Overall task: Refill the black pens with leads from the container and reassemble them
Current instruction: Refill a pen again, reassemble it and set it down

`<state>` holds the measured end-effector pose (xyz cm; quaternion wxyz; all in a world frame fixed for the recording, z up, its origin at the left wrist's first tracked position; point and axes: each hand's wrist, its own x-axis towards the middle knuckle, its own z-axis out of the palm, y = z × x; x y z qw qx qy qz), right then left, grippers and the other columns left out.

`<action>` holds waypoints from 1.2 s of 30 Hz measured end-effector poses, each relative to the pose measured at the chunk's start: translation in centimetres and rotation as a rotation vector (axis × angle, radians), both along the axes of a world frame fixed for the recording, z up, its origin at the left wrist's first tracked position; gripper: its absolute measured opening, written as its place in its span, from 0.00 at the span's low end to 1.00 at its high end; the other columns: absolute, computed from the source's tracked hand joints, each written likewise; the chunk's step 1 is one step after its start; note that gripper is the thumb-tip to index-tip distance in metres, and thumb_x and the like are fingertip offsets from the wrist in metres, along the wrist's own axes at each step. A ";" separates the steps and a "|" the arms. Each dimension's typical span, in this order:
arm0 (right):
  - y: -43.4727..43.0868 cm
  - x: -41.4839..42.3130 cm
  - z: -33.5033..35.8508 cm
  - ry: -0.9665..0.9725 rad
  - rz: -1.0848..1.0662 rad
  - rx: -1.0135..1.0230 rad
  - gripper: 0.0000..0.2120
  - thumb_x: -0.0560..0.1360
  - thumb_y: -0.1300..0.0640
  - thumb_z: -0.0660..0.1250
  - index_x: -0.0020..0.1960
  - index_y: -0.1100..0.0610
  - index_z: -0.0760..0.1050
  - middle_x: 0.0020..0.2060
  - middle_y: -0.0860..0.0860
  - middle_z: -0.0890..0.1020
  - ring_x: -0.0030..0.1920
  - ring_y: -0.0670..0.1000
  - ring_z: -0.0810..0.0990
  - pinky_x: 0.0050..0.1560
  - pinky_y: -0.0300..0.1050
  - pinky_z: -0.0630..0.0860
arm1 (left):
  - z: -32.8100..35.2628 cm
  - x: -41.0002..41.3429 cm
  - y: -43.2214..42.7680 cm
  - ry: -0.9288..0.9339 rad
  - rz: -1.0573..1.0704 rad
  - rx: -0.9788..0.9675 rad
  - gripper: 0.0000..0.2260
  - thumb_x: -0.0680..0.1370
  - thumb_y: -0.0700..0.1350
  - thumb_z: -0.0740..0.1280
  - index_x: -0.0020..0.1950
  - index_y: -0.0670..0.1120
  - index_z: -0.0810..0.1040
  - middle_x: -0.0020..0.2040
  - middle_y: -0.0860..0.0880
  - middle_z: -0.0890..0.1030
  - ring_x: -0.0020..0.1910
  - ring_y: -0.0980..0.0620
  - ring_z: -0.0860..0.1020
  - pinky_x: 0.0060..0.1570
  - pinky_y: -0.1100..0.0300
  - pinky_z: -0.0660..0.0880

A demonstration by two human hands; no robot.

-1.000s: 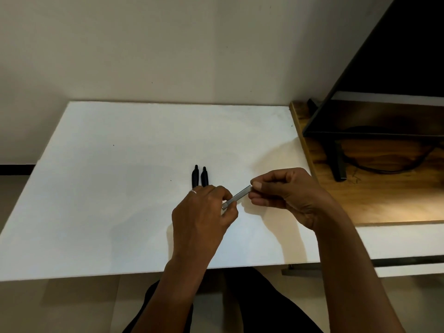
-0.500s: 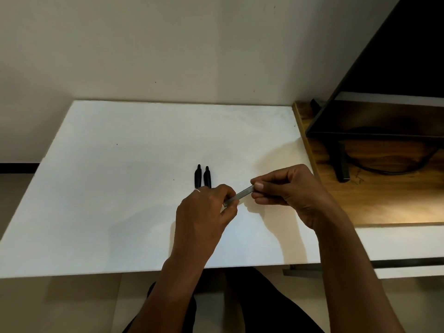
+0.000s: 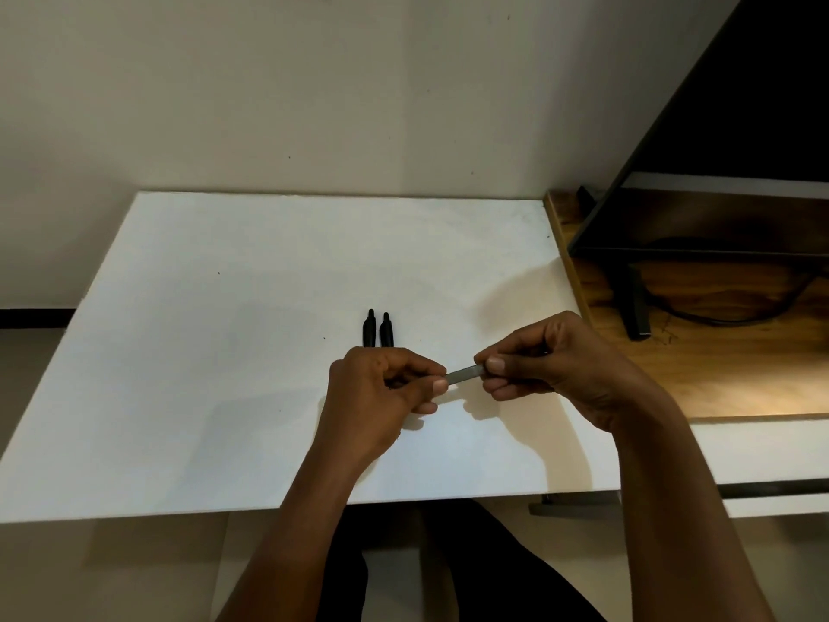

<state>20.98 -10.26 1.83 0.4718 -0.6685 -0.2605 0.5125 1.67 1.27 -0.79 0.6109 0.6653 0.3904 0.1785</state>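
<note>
Two black pens point(image 3: 377, 329) lie side by side on the white board point(image 3: 224, 352), tips pointing away from me; their near ends are hidden behind my left hand. A slim grey lead container point(image 3: 465, 375) is held level above the board, between both hands. My left hand point(image 3: 381, 397) pinches its left end with thumb and fingers. My right hand point(image 3: 556, 365) pinches its right end. Whether the container is open cannot be seen.
A wooden desk surface point(image 3: 717, 374) adjoins the board on the right, carrying a dark monitor point(image 3: 740, 127) on a black stand point(image 3: 634, 307) with a cable. A plain wall stands behind. My legs show below the board's front edge.
Both hands have lifted slightly and drawn a little apart along the grey container. My left hand has rolled, showing its curled fingers. The pens have not moved.
</note>
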 end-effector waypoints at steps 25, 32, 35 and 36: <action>5.2 -5.8 -4.1 -0.135 -0.547 -0.085 0.13 0.66 0.51 0.81 0.38 0.61 0.85 0.32 0.55 0.87 0.33 0.54 0.86 0.39 0.47 0.84 | -0.6 -0.5 0.3 0.231 0.301 0.382 0.12 0.76 0.56 0.70 0.41 0.49 0.83 0.28 0.52 0.82 0.27 0.53 0.82 0.35 0.54 0.81; 6.0 -7.5 -4.7 -0.647 -0.504 -0.212 0.15 0.64 0.40 0.79 0.35 0.50 0.82 0.28 0.42 0.81 0.31 0.39 0.78 0.31 0.37 0.65 | 0.0 -0.6 0.5 0.359 0.417 0.439 0.04 0.77 0.49 0.70 0.45 0.50 0.82 0.31 0.54 0.81 0.33 0.50 0.80 0.34 0.59 0.71; 6.0 -7.9 -5.0 -0.717 -0.506 -0.213 0.16 0.64 0.41 0.79 0.35 0.52 0.79 0.27 0.43 0.79 0.30 0.40 0.77 0.30 0.37 0.64 | -0.2 -0.8 0.8 0.377 0.353 0.428 0.04 0.76 0.51 0.72 0.45 0.52 0.82 0.32 0.54 0.79 0.35 0.52 0.79 0.33 0.61 0.69; 6.0 -8.0 -5.2 -0.736 -0.500 -0.210 0.16 0.65 0.41 0.79 0.35 0.52 0.78 0.27 0.43 0.79 0.30 0.41 0.77 0.30 0.37 0.64 | -0.4 -0.9 0.8 0.380 0.312 0.437 0.05 0.75 0.53 0.73 0.45 0.53 0.83 0.35 0.54 0.79 0.37 0.54 0.78 0.33 0.61 0.69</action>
